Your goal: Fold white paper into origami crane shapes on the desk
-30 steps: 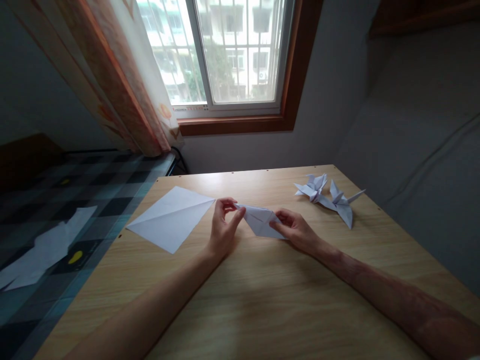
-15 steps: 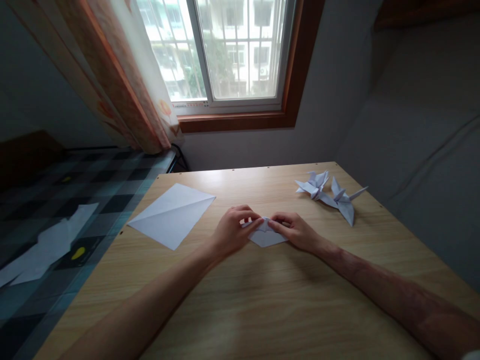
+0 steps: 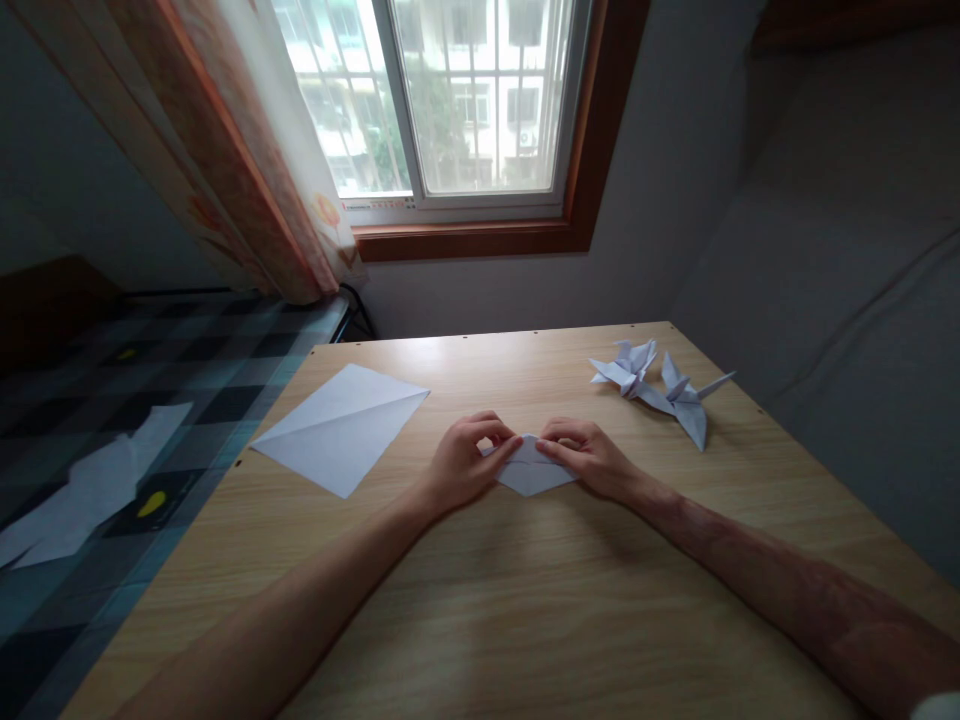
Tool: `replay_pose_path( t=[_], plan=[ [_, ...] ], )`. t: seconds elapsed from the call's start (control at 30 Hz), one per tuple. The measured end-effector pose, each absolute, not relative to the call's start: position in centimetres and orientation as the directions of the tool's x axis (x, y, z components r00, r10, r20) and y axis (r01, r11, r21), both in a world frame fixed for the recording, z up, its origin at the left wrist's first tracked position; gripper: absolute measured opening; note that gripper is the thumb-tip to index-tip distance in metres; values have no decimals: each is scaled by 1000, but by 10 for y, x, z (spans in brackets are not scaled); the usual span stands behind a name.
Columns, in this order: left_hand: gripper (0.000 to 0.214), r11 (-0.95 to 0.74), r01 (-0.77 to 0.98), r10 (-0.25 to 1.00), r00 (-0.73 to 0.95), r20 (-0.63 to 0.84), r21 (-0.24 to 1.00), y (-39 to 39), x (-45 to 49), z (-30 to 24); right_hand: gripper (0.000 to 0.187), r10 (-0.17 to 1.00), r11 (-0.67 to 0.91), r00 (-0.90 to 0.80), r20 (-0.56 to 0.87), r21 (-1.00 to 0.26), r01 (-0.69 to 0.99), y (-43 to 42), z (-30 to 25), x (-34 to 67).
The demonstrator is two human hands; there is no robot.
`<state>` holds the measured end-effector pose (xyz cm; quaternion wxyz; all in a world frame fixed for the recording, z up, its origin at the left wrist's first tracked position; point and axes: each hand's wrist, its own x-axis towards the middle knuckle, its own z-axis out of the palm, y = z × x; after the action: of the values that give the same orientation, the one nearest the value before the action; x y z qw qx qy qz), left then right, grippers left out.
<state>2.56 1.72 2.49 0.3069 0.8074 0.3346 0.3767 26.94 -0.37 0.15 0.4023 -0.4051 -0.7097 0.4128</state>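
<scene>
Head: paper (image 3: 527,478) in hands (image 3: 466,460), illegible print (image 3: 379,204)

Right hand (image 3: 594,455) to cranes (image 3: 685,401): bare tabletop (image 3: 643,435)

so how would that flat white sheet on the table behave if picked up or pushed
The sheet looks thin, so it's probably light and floppy. Its corner-to-corner crease may make it bend readily along that line. Lying flat, it would likely slide rather than tip.
</scene>
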Motion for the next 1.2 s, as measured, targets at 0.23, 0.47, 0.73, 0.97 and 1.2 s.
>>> replay_pose_path(
  t=[0.23,0.47,0.73,0.97,1.2],
  plan=[
    [29,-496,295,822,464,332,817,19,25,17,29,888,425,-333,316,-840,338,-2,0,270],
    [29,-445,306,837,477,269,842,21,26,16,24,910,393,-284,302,-848,357,-2,-5,269],
    [31,-435,301,842,469,265,849,20,26,16,20,927,322,-301,225,-888,328,-7,-2,268],
    [28,-461,317,837,466,287,829,19,26,18,19,909,340,-345,235,-896,286,-6,-4,266],
    [27,-400,329,859,459,225,855,18,30,18,20,905,332,-362,225,-905,267,-6,-4,266]
  ],
)
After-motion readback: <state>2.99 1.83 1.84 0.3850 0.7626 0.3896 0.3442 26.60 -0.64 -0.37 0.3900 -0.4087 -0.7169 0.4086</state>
